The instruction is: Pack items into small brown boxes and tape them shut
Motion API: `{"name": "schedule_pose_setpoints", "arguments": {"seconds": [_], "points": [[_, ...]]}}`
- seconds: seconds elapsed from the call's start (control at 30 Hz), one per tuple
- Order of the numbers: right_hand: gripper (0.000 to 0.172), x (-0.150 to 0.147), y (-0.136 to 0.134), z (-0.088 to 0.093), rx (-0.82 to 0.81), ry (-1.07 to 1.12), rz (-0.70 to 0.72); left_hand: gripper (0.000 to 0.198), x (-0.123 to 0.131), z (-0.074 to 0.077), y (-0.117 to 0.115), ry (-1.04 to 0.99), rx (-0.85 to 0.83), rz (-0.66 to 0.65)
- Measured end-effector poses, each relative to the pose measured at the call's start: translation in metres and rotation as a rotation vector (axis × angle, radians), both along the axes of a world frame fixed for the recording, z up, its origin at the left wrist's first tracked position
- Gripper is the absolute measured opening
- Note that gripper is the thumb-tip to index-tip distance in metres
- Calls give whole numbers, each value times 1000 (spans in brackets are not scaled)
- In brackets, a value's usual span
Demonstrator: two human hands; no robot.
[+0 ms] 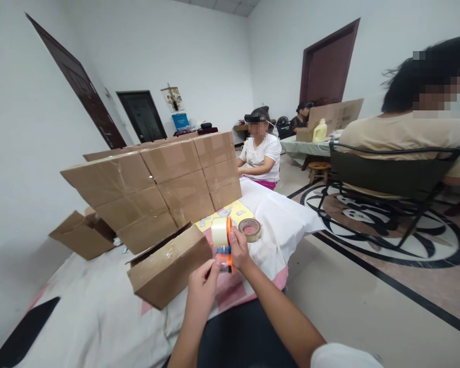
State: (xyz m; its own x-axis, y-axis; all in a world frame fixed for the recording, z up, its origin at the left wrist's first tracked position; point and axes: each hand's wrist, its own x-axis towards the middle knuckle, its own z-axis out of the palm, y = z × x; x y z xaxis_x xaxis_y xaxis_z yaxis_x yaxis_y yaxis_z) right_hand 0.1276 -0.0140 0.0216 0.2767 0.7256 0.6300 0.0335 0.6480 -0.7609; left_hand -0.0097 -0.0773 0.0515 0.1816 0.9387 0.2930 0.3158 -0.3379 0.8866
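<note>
My right hand [240, 249] is closed around the frame of an orange tape dispenser [229, 232]. A wide roll of pale clear tape [219, 232] is mounted on it, and blue and orange parts show below the roll. With thumb and fingertips, my left hand [204, 280] pinches a clear strip of tape at the dispenser's lower end. Just left of my hands a brown cardboard box [172, 266] lies tilted on the cloth, a dark gap along its upper edge. Beyond my right hand rests a loose roll of tape [250, 230].
Stacked cardboard boxes [164, 179] form a wall across the table. An open carton [82, 235] sits at the left, a black flat object [26, 327] at the near left. A person in white [262, 153] sits across; another occupies a dark chair [394, 171] at right.
</note>
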Motion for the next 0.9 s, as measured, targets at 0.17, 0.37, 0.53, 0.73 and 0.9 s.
{"name": "schedule_pose_setpoints", "arguments": {"seconds": [0.17, 0.37, 0.53, 0.73, 0.9], "points": [[41, 3, 3, -1, -38, -1, -53, 58, 4, -12, -1, -69, -183, -21], [43, -1, 12, -1, -112, 120, -40, 60, 2, -18, -3, -82, -202, -7], [42, -5, 16, -4, -154, 194, -85, 60, 0, -22, -6, -73, -207, 19], [38, -7, 23, -12, -239, 311, -107, 66, -2, -29, -8, -28, -228, 35], [39, -8, 22, -11, -321, 394, -129, 71, -4, -30, -6, 61, -223, 79]]}}
